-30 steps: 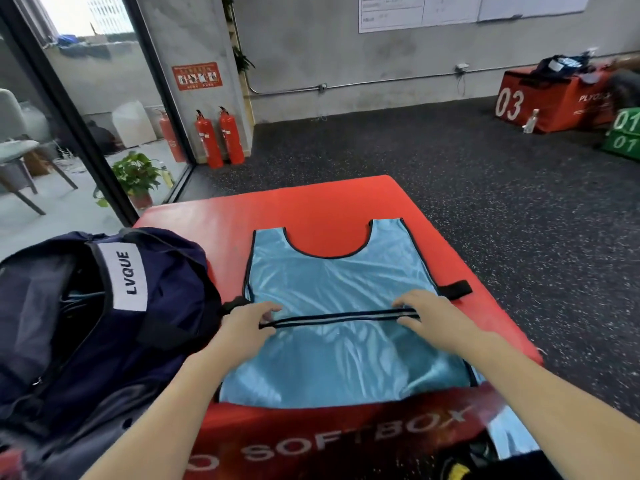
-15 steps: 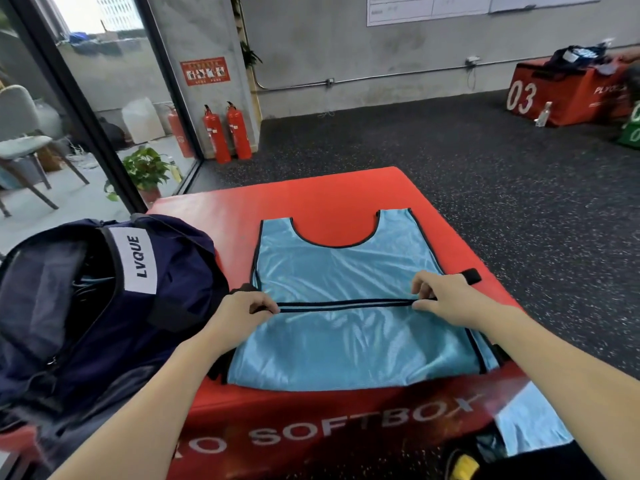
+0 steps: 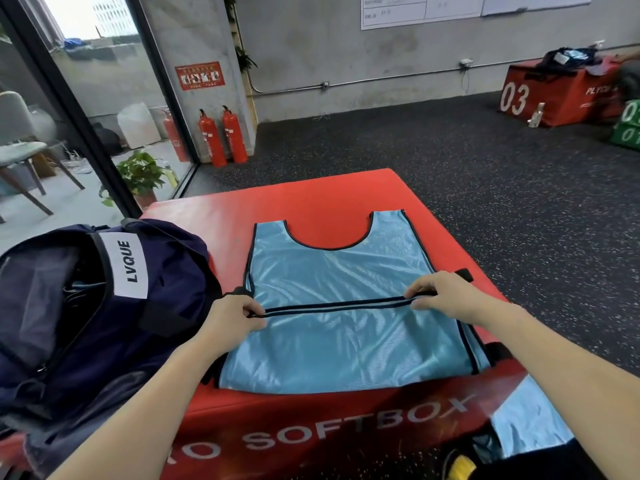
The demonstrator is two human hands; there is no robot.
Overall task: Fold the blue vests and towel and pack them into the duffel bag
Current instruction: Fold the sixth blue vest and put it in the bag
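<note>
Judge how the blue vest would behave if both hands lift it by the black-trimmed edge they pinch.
The blue vest likely droops limply: its thin, wrinkled mesh lies flat on the red soft box. Its sheen suggests it may slide. The left hand and right hand pinch it lightly, so it is probably light.

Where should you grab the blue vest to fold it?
Likely by the black-trimmed hem lying across the blue vest, at its two ends, from the near side. The left hand and right hand already pinch there; the vest lies flat on the red soft box.

Left hand (image 3: 231,317) and right hand (image 3: 445,296) pinch the blue vest's (image 3: 341,344) folded black-trimmed hem on the red box (image 3: 214,223).
</note>
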